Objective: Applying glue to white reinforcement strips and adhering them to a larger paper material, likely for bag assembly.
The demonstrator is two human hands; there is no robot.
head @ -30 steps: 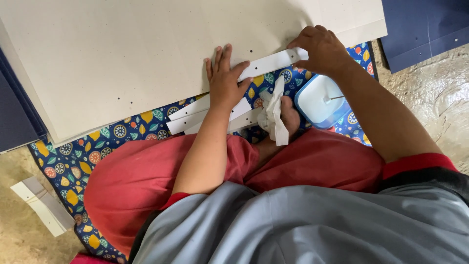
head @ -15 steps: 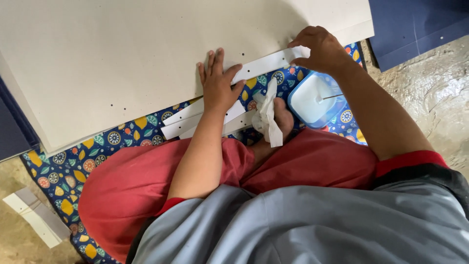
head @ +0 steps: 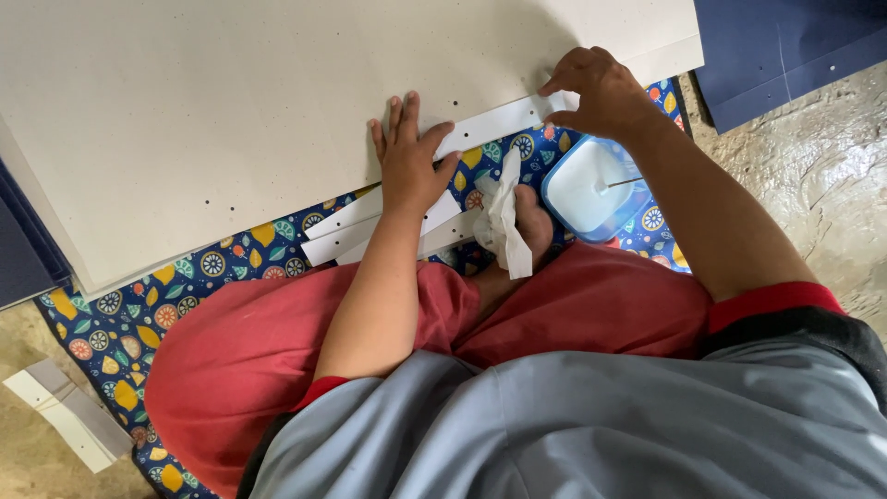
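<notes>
A large grey board (head: 231, 120) lies across the patterned blue mat (head: 102, 333) in front of my crossed legs. My left hand (head: 407, 157) rests flat with spread fingers on the board's near edge and on a white paper strip (head: 494, 125) that runs along that edge. My right hand (head: 601, 92) presses the strip's right end down with its fingertips. Two more white strips (head: 356, 226) lie on the mat under my left wrist. A crumpled white cloth (head: 504, 217) lies against my foot.
A blue square tub (head: 591, 189) of white paste with a thin stick in it stands beside my right forearm. Dark blue boards (head: 785, 46) lie at top right and at far left. Folded white card pieces (head: 65, 411) lie on the bare floor at lower left.
Both hands keep pressing the strip on the board's edge; the left hand's fingers have slid a little along it. The view has shifted slightly.
</notes>
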